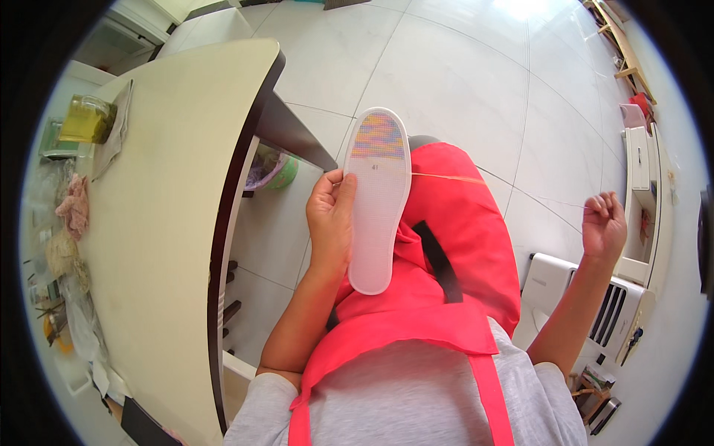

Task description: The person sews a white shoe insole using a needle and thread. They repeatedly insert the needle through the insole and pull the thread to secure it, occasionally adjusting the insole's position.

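A white mesh insole (376, 228) is held over my lap by my left hand (332, 209), with the thumb on top and the fingers curled at its left edge. Multicoloured stitching in pink, yellow, orange and purple covers the toe end, and a small printed number sits below it. From the insole's right edge an orange-yellow thread (449, 177) runs taut to the right, growing faint towards my right hand (605, 226). That hand is raised far out to the side, its fingers pinched on the thread's end. Whether a needle is there, I cannot tell.
Left of me stands a cream table (167, 195) with a dark edge, bearing a jar of yellow liquid (86, 120) and a pink cloth (73, 205). A lined bin (279, 170) is beneath it. At right are a white heater (608, 312) and a white cabinet (641, 167).
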`<act>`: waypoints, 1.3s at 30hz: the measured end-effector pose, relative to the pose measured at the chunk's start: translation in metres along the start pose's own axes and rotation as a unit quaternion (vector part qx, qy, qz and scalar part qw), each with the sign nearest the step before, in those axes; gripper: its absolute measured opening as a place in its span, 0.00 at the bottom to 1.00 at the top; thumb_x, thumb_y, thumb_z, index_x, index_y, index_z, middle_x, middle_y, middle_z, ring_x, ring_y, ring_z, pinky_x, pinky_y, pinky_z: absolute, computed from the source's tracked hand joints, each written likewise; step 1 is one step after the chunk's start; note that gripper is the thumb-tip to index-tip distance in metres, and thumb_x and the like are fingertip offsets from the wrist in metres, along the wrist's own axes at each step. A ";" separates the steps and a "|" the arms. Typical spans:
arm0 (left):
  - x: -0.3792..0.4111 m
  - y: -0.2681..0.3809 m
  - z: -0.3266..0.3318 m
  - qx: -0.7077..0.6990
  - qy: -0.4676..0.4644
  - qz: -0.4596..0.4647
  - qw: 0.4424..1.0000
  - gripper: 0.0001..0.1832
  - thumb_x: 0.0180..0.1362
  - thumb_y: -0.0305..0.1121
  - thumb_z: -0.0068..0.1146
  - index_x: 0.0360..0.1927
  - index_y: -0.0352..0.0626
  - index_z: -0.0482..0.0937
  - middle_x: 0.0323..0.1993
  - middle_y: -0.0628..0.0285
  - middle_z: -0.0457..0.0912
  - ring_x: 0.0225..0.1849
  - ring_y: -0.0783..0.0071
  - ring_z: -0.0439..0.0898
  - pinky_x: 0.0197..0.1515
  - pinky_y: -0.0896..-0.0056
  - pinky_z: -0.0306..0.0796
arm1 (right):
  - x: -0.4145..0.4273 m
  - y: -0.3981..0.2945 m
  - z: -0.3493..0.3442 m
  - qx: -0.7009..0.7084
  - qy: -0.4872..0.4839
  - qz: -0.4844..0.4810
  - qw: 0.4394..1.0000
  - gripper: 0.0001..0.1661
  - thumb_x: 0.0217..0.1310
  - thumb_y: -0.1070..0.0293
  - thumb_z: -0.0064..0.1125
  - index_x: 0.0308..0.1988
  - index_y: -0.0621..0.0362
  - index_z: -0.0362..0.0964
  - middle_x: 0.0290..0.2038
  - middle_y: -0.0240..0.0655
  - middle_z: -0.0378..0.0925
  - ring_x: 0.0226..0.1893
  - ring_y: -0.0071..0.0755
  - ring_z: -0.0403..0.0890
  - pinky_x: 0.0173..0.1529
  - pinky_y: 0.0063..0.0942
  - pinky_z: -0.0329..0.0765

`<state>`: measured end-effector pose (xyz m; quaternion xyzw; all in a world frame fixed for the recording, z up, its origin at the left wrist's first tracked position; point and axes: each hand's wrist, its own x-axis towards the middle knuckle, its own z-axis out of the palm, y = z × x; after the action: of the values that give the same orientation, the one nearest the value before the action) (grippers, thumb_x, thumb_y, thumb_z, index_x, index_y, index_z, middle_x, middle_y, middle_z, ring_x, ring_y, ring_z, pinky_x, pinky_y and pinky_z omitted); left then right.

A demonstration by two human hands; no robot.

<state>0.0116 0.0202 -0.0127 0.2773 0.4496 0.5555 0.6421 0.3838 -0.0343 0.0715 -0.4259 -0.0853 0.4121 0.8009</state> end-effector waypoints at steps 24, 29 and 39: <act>-0.012 -0.002 -0.004 0.042 0.087 0.093 0.991 0.05 0.58 0.25 0.48 0.37 0.37 0.66 0.31 0.64 0.74 0.31 0.85 0.71 0.35 0.83 0.68 | 0.041 0.018 0.020 -0.038 -0.051 -0.169 0.984 0.07 0.60 0.72 0.51 0.36 0.66 0.68 0.24 0.30 0.64 0.24 0.21 0.64 0.26 0.18 0.62; -0.022 -0.008 0.016 0.039 0.059 0.085 0.994 0.06 0.57 0.26 0.49 0.37 0.38 0.66 0.32 0.66 0.72 0.32 0.86 0.70 0.36 0.84 0.67 | -0.023 0.070 0.071 -0.179 -0.050 -0.176 0.967 0.10 0.60 0.69 0.51 0.40 0.62 0.70 0.24 0.25 0.66 0.23 0.14 0.64 0.25 0.13 0.62; -0.038 0.003 0.045 0.097 0.040 0.108 0.989 0.11 0.56 0.24 0.50 0.43 0.35 0.69 0.34 0.66 0.73 0.34 0.85 0.69 0.40 0.83 0.66 | -0.087 0.133 0.109 -0.423 -0.376 -0.188 0.803 0.02 0.52 0.77 0.54 0.30 0.61 0.71 0.29 0.35 0.69 0.26 0.27 0.72 0.29 0.22 0.70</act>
<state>0.0508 -0.0098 0.0201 0.3625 0.4945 0.5858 0.5299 0.1958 0.0084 0.0580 -0.5095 -0.6242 0.3046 0.5081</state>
